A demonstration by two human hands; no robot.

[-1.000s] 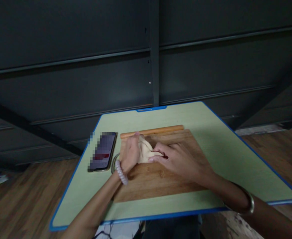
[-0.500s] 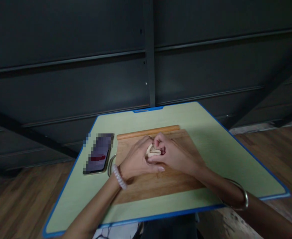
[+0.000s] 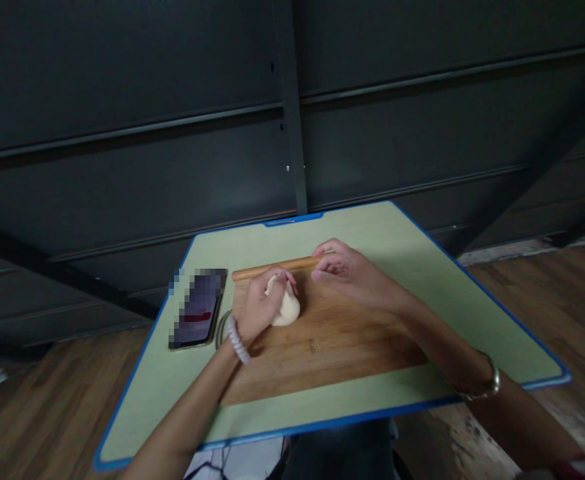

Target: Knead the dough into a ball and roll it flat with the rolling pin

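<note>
A smooth, pale lump of dough (image 3: 287,311) is in my left hand (image 3: 262,301), whose fingers wrap round its upper left side above the wooden board (image 3: 342,340). Whether the dough rests on the board I cannot tell. Apart from it, to the right, my right hand (image 3: 350,272) hovers near the board's far edge with fingers curved and spread, holding nothing. Its fingertips overlap the right end of a wooden rolling pin (image 3: 267,268), which lies along the far side of the board; contact between them is unclear.
The board lies on a pale green folding table (image 3: 447,327) with a blue rim. Left of the board is a phone (image 3: 197,310), partly pixelated. A thin curved band (image 3: 221,330) shows beside my left wrist. A dark panelled wall (image 3: 197,173) stands behind the table.
My hands were together, pinching folded dough between them. Now the right hand has let go and moved up and right, while the left has shifted left with the dough, its smooth side showing.
</note>
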